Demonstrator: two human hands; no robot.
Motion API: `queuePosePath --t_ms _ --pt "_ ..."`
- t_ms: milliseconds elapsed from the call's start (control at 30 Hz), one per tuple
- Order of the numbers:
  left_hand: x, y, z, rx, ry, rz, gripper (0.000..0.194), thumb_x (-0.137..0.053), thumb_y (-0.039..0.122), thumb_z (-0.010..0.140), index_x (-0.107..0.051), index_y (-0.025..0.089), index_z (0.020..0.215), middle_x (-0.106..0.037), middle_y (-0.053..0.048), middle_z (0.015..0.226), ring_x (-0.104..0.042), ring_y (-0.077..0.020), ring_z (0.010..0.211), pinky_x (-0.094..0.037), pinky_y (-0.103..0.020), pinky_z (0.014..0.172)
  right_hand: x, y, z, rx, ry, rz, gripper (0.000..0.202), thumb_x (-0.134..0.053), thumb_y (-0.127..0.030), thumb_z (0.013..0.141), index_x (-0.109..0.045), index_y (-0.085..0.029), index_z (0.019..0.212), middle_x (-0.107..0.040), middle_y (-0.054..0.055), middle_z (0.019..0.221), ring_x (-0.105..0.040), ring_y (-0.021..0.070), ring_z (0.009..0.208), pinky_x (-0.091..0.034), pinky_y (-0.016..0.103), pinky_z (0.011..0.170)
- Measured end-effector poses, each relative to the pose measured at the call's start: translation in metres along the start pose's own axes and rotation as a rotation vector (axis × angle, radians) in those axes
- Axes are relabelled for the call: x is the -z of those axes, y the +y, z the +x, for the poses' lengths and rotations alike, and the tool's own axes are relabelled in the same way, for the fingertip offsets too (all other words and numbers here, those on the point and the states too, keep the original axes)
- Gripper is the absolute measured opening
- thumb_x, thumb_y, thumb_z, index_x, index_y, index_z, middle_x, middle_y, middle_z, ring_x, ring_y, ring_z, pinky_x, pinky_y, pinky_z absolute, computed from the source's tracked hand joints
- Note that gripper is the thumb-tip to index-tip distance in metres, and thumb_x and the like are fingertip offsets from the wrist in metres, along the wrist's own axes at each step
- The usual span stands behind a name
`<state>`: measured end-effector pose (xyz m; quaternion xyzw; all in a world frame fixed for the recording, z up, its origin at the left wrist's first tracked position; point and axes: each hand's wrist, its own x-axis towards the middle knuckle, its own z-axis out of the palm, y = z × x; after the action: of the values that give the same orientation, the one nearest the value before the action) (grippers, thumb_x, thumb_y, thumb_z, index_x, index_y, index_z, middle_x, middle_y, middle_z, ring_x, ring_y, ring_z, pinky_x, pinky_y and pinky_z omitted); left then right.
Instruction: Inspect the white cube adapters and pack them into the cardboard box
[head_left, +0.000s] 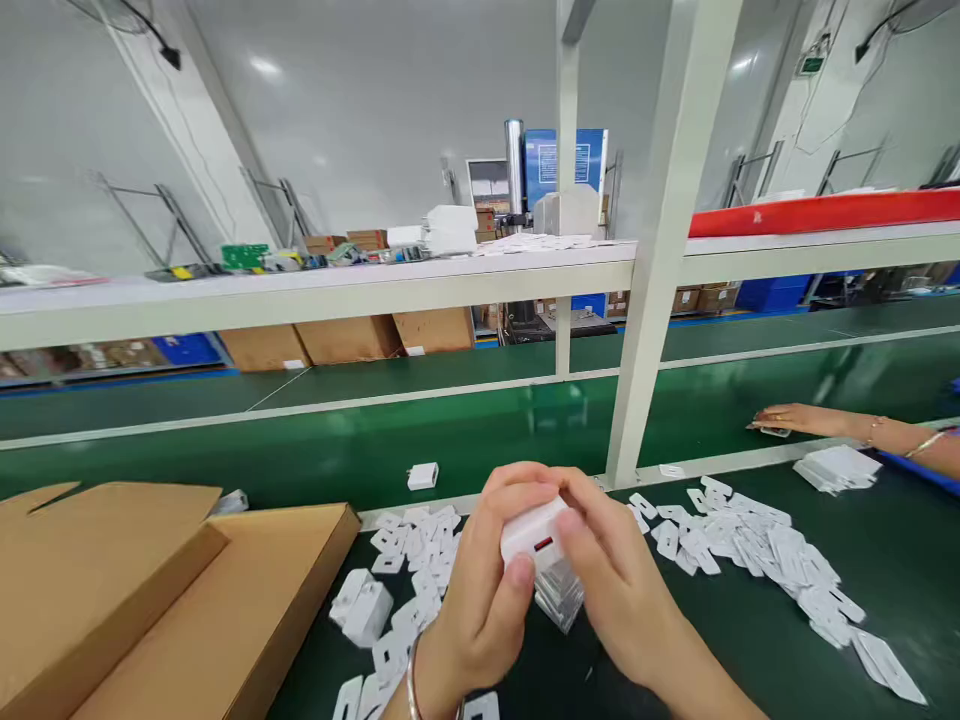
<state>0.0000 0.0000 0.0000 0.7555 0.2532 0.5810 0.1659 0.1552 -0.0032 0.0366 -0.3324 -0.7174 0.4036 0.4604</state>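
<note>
Between both hands, in the middle of the head view, is a small white charger (531, 532) with a red-lined USB port facing me. My left hand (480, 580) wraps it from the left, thumb on its lower edge. My right hand (611, 575) closes on it from the right, thumb on its side. Just beneath it, a stack of clear plastic pieces (559, 596) shows, partly hidden by my hands. Two white chargers (362, 607) sit on the bench left of my left hand, beside scattered white paper cards (420, 560) with cut-outs.
An open cardboard box (187, 590) fills the left. Another pile of white cards (772, 550) spreads at right. One white charger (423, 476) lies on the green conveyor (300, 460). A white post (649, 250) rises ahead. Another person's hand (795, 418) reaches in from the right.
</note>
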Motion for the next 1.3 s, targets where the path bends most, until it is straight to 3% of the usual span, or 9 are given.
queuePosePath --t_ms 100,200,367,533,667,900,1033,1133,1300 --pt "0.002 -0.001 0.001 0.031 0.159 0.307 0.045 -0.031 0.052 0.108 -0.052 0.029 0.14 -0.04 -0.012 0.147 -0.045 -0.0308 0.133 -0.05 -0.047 0.102 -0.001 0.003 0.002 0.071 0.055 -0.048 0.034 -0.048 -0.056 0.105 -0.059 -0.026 0.114 -0.061 0.0 0.092 -0.056 0.017 0.081 -0.045 0.03 0.071" --pt "0.005 -0.004 0.0 0.109 0.165 0.393 0.055 -0.029 0.061 0.106 -0.051 0.03 0.146 -0.041 -0.013 0.145 -0.048 -0.0332 0.131 -0.05 -0.051 0.102 -0.001 0.006 0.003 0.138 0.1 -0.072 0.032 -0.057 -0.054 0.101 -0.056 -0.027 0.119 -0.062 0.001 0.105 -0.056 0.0175 0.088 -0.046 0.03 0.073" --pt "0.004 -0.005 -0.003 0.286 0.002 0.007 0.054 -0.031 0.059 0.108 -0.041 0.037 0.156 -0.05 -0.009 0.151 -0.052 -0.0329 0.136 -0.049 -0.05 0.109 0.002 0.014 0.007 0.205 0.137 -0.028 0.03 -0.062 -0.05 0.1 -0.058 -0.03 0.121 -0.062 0.001 0.108 -0.057 0.0186 0.093 -0.048 0.029 0.079" --pt "-0.002 -0.003 0.0 0.346 0.063 -0.242 0.059 -0.043 0.064 0.103 -0.045 0.034 0.154 -0.051 -0.009 0.154 -0.057 -0.0313 0.133 -0.051 -0.042 0.108 0.002 0.019 0.011 0.253 0.219 0.065 0.029 -0.065 -0.05 0.098 -0.061 -0.029 0.118 -0.062 0.001 0.103 -0.057 0.0189 0.09 -0.05 0.029 0.078" --pt "-0.003 -0.006 0.004 0.334 0.126 -0.253 0.047 -0.053 0.057 0.103 -0.056 0.031 0.142 -0.061 -0.008 0.14 -0.064 -0.026 0.119 -0.056 -0.032 0.094 0.004 0.021 0.014 0.229 0.202 0.07 0.027 -0.064 -0.047 0.098 -0.062 -0.03 0.118 -0.063 0.002 0.105 -0.059 0.02 0.093 -0.05 0.031 0.082" --pt "-0.007 -0.008 0.002 0.291 0.155 -0.153 0.048 -0.057 0.055 0.101 -0.056 0.031 0.142 -0.063 -0.008 0.136 -0.064 -0.0258 0.118 -0.055 -0.034 0.096 0.011 0.025 0.02 0.248 0.175 0.077 0.035 -0.071 -0.057 0.091 -0.067 -0.028 0.111 -0.061 0.003 0.101 -0.057 0.0224 0.092 -0.048 0.034 0.08" --pt "-0.006 -0.007 0.001 0.331 0.095 -0.189 0.056 -0.055 0.058 0.102 -0.049 0.033 0.152 -0.057 -0.009 0.149 -0.06 -0.0293 0.129 -0.054 -0.038 0.103 0.015 0.027 0.021 0.251 0.165 0.134 0.037 -0.074 -0.06 0.089 -0.067 -0.029 0.108 -0.059 0.003 0.098 -0.055 0.0216 0.088 -0.047 0.034 0.076" --pt "-0.004 -0.006 0.0 0.332 0.069 -0.212 0.055 -0.054 0.054 0.103 -0.047 0.033 0.154 -0.054 -0.009 0.153 -0.057 -0.0298 0.135 -0.052 -0.04 0.108 0.022 0.026 0.023 0.23 0.105 0.154 0.039 -0.075 -0.059 0.088 -0.066 -0.029 0.111 -0.06 0.003 0.102 -0.057 0.022 0.092 -0.048 0.034 0.077" --pt "-0.008 -0.007 0.003 0.322 0.128 -0.187 0.045 -0.062 0.044 0.101 -0.056 0.031 0.144 -0.063 -0.008 0.141 -0.063 -0.0262 0.124 -0.054 -0.035 0.102 0.034 0.028 0.027 0.174 -0.031 0.135 0.046 -0.075 -0.062 0.087 -0.064 -0.029 0.117 -0.062 0.005 0.108 -0.06 0.0242 0.099 -0.049 0.035 0.08"
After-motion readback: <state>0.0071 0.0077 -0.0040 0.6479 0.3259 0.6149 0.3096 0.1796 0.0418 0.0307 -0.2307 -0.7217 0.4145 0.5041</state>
